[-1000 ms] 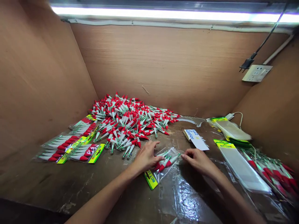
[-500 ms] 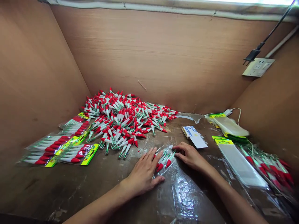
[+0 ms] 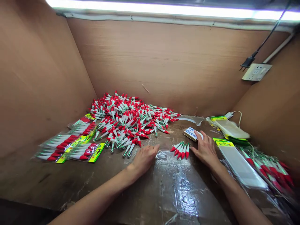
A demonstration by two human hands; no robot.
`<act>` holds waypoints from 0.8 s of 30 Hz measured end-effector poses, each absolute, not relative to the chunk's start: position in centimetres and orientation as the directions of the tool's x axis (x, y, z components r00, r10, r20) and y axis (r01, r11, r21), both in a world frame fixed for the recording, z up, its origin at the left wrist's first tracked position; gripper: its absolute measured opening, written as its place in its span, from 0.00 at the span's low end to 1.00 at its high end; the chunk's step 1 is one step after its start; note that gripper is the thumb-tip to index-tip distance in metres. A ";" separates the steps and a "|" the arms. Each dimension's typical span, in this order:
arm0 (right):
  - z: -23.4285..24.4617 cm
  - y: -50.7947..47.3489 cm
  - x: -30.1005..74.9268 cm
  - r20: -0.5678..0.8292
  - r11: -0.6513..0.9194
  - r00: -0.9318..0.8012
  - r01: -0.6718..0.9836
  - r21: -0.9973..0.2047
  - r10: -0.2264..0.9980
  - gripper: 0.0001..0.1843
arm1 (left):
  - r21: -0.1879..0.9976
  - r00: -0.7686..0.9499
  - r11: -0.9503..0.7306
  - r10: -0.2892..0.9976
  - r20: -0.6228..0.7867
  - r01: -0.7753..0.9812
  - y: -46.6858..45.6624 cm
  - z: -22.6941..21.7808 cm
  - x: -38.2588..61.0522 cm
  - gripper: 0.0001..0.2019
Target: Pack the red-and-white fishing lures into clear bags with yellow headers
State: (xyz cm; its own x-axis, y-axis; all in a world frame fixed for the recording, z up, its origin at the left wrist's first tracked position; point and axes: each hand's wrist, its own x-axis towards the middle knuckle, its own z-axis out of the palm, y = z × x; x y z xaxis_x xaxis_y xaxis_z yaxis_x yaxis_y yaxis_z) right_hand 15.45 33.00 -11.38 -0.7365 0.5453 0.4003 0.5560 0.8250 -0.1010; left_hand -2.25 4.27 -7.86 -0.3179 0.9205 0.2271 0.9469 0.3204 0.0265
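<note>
A short row of several red-and-white fishing lures (image 3: pixel 181 150) with green hooks lies on the table between my hands. My left hand (image 3: pixel 145 158) is left of them, fingers closed in a pinch at a crumpled clear plastic bag (image 3: pixel 161 154); motion blurs its edge. My right hand (image 3: pixel 206 149) is to the right of the lures, fingers apart. Its fingertips reach the right end of a small stack of white cards (image 3: pixel 192 133) with blue handwriting. Its thumb is close beside the rightmost lure.
A large heap of loose lures (image 3: pixel 131 118) stands at the back left. Packed lures (image 3: pixel 86 152) with yellow headers lie at far left. To the right are flat clear bags (image 3: pixel 241 164), more bags (image 3: pixel 231 126) and another lure bunch (image 3: pixel 274 167). A plug (image 3: pixel 247 62) hangs above.
The clear plastic has come off the lures, and my left hand has it to the left. My right hand has moved right and up to the card stack. The view has tilted up.
</note>
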 end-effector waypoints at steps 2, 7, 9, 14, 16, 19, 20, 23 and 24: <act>-11.8 34.2 15.9 0.377 0.779 -0.706 0.623 -0.073 0.600 0.48 | -0.077 -0.260 0.293 0.922 0.286 0.953 5.9 -5.3 -3.3 0.13; -11.4 36.3 16.9 0.303 0.701 -0.636 0.682 -0.207 0.709 0.30 | -0.145 -0.249 0.336 0.871 0.424 0.931 8.3 -1.3 -6.2 0.13; -10.6 36.7 17.1 0.300 0.663 -0.593 0.694 -0.280 0.747 0.22 | -0.145 -0.285 0.365 0.874 0.393 0.920 7.6 -2.3 -6.6 0.14; -7.2 35.6 17.8 0.347 0.619 -0.512 0.641 -0.454 0.785 0.24 | -0.108 -0.317 0.378 0.875 0.366 0.920 3.4 -6.1 -4.3 0.38; -6.2 33.3 18.1 0.185 0.594 -0.678 0.439 -0.674 0.711 0.23 | -0.041 -0.324 0.373 0.850 0.416 0.927 2.0 -6.1 -2.0 0.47; -6.0 28.7 18.2 -0.133 0.369 -0.945 0.244 -0.897 0.300 0.25 | 0.006 -0.241 0.264 0.873 0.425 0.965 1.0 -5.5 1.4 0.53; -6.3 27.4 18.1 -0.173 0.348 -0.965 0.234 -0.908 0.198 0.25 | 0.022 -0.203 0.211 0.902 0.381 0.977 1.1 -5.5 2.2 0.55; -7.5 25.9 17.7 -0.102 0.508 -0.942 0.262 -0.820 0.320 0.23 | 0.142 -0.149 0.126 0.974 0.171 0.982 1.5 -6.6 2.7 0.60; -7.9 26.2 17.6 -0.045 0.582 -0.897 0.322 -0.747 0.439 0.21 | 0.187 -0.143 0.120 0.983 0.113 0.975 1.8 -7.2 2.4 0.60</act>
